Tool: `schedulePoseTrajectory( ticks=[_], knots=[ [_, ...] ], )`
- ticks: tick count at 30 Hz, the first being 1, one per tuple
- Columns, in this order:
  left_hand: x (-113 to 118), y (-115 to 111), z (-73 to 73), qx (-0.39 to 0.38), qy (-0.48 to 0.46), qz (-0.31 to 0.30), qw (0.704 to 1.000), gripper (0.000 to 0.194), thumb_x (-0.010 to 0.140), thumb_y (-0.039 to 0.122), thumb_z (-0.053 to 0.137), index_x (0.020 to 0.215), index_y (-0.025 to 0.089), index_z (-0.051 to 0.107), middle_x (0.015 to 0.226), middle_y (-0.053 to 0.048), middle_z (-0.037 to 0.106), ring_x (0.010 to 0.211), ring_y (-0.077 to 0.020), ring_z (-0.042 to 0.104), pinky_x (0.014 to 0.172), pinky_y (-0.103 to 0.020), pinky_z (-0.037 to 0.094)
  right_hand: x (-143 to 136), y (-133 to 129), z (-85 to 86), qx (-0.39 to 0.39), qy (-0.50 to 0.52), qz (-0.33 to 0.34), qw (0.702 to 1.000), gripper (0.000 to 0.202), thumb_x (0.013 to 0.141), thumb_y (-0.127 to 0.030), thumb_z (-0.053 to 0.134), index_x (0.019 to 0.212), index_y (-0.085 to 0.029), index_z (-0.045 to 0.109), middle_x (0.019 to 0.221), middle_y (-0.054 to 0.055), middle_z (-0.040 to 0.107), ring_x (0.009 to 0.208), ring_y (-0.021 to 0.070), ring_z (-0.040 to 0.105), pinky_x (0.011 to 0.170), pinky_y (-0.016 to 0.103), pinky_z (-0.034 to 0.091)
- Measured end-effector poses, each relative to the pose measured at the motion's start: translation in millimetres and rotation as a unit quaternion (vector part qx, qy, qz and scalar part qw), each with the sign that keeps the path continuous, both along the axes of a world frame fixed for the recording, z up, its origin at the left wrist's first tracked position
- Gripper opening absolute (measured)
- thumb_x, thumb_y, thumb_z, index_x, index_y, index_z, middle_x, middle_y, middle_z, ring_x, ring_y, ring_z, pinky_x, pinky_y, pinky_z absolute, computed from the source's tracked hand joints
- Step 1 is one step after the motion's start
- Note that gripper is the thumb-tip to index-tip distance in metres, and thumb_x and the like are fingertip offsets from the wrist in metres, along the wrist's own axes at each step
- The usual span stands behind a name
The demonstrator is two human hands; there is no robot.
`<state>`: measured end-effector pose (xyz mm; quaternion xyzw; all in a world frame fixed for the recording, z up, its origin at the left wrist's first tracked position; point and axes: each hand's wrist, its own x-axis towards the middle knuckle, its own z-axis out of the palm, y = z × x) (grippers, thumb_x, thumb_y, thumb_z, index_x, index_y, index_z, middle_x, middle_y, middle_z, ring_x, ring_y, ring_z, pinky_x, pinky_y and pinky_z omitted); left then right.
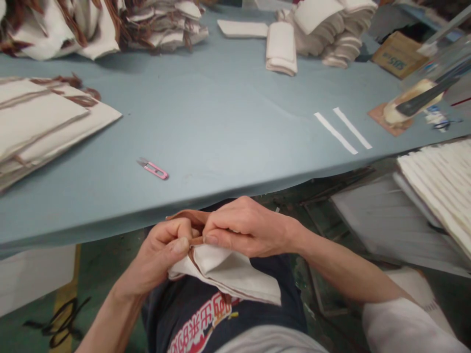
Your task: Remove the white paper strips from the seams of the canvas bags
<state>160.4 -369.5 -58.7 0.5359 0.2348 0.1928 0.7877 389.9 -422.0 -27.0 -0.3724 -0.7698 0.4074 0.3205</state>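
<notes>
A white cloth piece with brown edging [239, 277] hangs from both hands over the dark apron, just in front of the table edge. My left hand [165, 250] is closed, its thumb and fingers pinching the brown edging. Close beside it, my right hand [250, 228] pinches the same brown strip between thumb and fingers. Some brown material shows behind the knuckles, and part of the cloth is hidden under the hands. On the table beyond lies a pair of pink thread snips [153, 168], touched by neither hand.
White pieces with brown trim [40, 117] lie stacked on the table's left. More bundles [165, 24] and folded white cloths [281, 46] are at the back. Two white strips [336, 132] lie to the right, near a cardboard box [399, 55]. Stacked white cloth [441, 181] stands at far right.
</notes>
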Motion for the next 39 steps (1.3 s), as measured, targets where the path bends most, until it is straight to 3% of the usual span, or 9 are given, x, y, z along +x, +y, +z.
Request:
schedulePoseTrajectory(
  ticks=[3,7,11,17,22,28,30,35,39],
  knots=[
    [-4.0,7.0,18.9,0.135,0.053,-0.025,0.989,0.049,0.098,0.052,0.072,0.066,0.02,0.054,0.06,0.006,0.046,0.053,-0.0099,0.037,0.046,-0.021,0.029,0.8,-6.1,4.4,0.101,-0.067,0.0,0.993,0.036,0.115,-0.032,0.041,0.091,-0.017,0.064,0.081,0.003,0.068,0.075,0.0152,0.06,0.07,0.029,0.041],
    [-7.3,13.7,43.1,0.376,0.11,-0.06,0.918,0.035,0.103,0.029,0.061,0.069,0.021,0.06,0.062,0.006,0.055,0.055,-0.0097,0.049,0.051,-0.019,0.039,-2.2,-12.1,11.9,0.133,-0.129,-0.013,0.983,0.035,0.115,-0.027,0.039,0.097,-0.017,0.067,0.092,0.007,0.076,0.084,0.0168,0.067,0.076,0.03,0.047],
    [-5.8,14.9,50.2,0.427,0.115,-0.067,0.894,0.031,0.105,0.027,0.056,0.075,0.022,0.06,0.065,0.006,0.059,0.056,-0.01,0.053,0.054,-0.02,0.042,-5.4,-13.1,18.1,0.136,-0.113,-0.023,0.984,0.031,0.112,-0.024,0.04,0.092,-0.018,0.064,0.085,0.005,0.074,0.079,0.0152,0.065,0.073,0.028,0.046],
    [0.4,8.9,49.3,0.367,0.033,-0.045,0.928,0.039,0.108,0.033,0.056,0.07,0.022,0.053,0.061,0.008,0.047,0.053,-0.0089,0.044,0.05,-0.019,0.037,-6.5,-7.0,20.9,-0.031,0.061,-0.02,0.997,0.02,0.102,-0.025,0.053,0.083,-0.02,0.058,0.07,-0.004,0.054,0.062,0.0089,0.046,0.06,0.022,0.037],
    [-1.9,0.1,33.2,0.307,0.018,0.012,0.951,0.052,0.109,0.055,0.055,0.069,0.023,0.052,0.056,0.008,0.044,0.05,-0.0095,0.039,0.045,-0.022,0.032,-10.1,0.5,10.7,-0.217,0.182,0.027,0.959,0.027,0.098,-0.038,0.071,0.083,-0.017,0.062,0.063,-0.009,0.045,0.057,0.0069,0.037,0.053,0.021,0.031],
    [-3.0,-2.0,32.6,0.282,0.06,-0.006,0.957,0.05,0.111,0.054,0.053,0.073,0.021,0.06,0.065,0.003,0.059,0.059,-0.0113,0.054,0.056,-0.023,0.043,-15.9,-0.7,2.4,-0.12,0.158,-0.035,0.98,0.025,0.093,-0.021,0.066,0.07,-0.017,0.057,0.061,-0.008,0.045,0.054,0.0049,0.037,0.052,0.02,0.029],
    [-0.3,-2.4,37.8,0.273,0.071,0.014,0.959,0.049,0.11,0.053,0.056,0.074,0.021,0.063,0.064,0.003,0.059,0.058,-0.0108,0.052,0.054,-0.022,0.042,-18.9,-0.9,1.6,-0.147,0.203,-0.046,0.967,0.026,0.092,-0.023,0.071,0.07,-0.017,0.058,0.059,-0.009,0.044,0.052,0.0048,0.036,0.05,0.02,0.027],
    [7.8,-8.5,25.6,0.03,-0.02,0.071,0.997,0.056,0.096,0.065,0.072,0.067,0.021,0.054,0.054,0.007,0.044,0.045,-0.0075,0.03,0.04,-0.02,0.023,-32.6,1.7,-9.9,-0.296,0.353,-0.063,0.885,0.045,0.088,-0.051,0.084,0.072,-0.018,0.057,0.056,-0.01,0.043,0.048,0.0049,0.031,0.045,0.019,0.027],
    [9.0,-14.4,3.8,-0.143,-0.095,0.067,0.983,0.051,0.088,0.061,0.082,0.069,0.019,0.06,0.055,0.004,0.052,0.044,-0.0065,0.033,0.041,-0.018,0.026,-43.5,1.4,-22.2,-0.336,0.41,-0.064,0.845,0.053,0.088,-0.064,0.08,0.074,-0.017,0.059,0.057,-0.008,0.046,0.047,0.0047,0.032,0.044,0.02,0.026]
  ],
)
